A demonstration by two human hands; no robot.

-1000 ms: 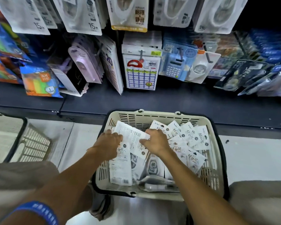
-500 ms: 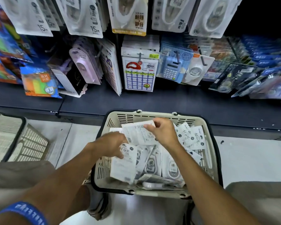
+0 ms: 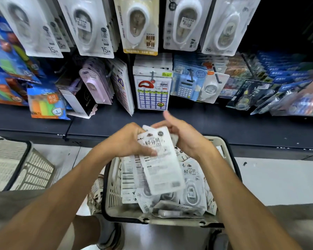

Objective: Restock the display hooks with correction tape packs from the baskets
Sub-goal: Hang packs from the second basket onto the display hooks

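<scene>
Gathering step: my left hand and right hand pinch white card-backed correction tape packs, seemingly several, above beige plastic basket; next, hooking.

Two bare forearms, no sleeves in view, no watch or rings visible on left hand or right hand. Grey-olive shorts cover both thighs at the near left and near right edges. Dark grey shoe at near centre, another dark shoe partly visible right of it.
</scene>
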